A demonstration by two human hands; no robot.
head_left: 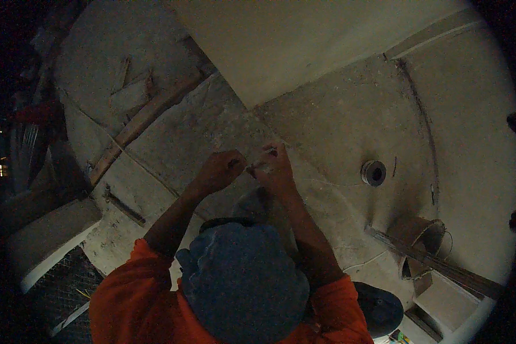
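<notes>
My left hand [221, 171] and my right hand [275, 166] meet in the middle of the view, above a rough dusty concrete floor [338, 120]. The fingers of both hands are curled and pinch a small pale piece [255, 167] between them. The light is too dim to tell what the piece is. Both bare forearms reach up from orange sleeves [126, 286]. A blue cap [243, 281] fills the lower centre and hides what lies below the hands.
A small dark ring-shaped roll [374, 172] lies on the floor to the right. A brown bucket [424, 238] with long thin rods [441, 264] across it stands at the lower right. A wooden stick [143, 123] lies at upper left, with a white slab [51, 235] and wire mesh [63, 286] at the left.
</notes>
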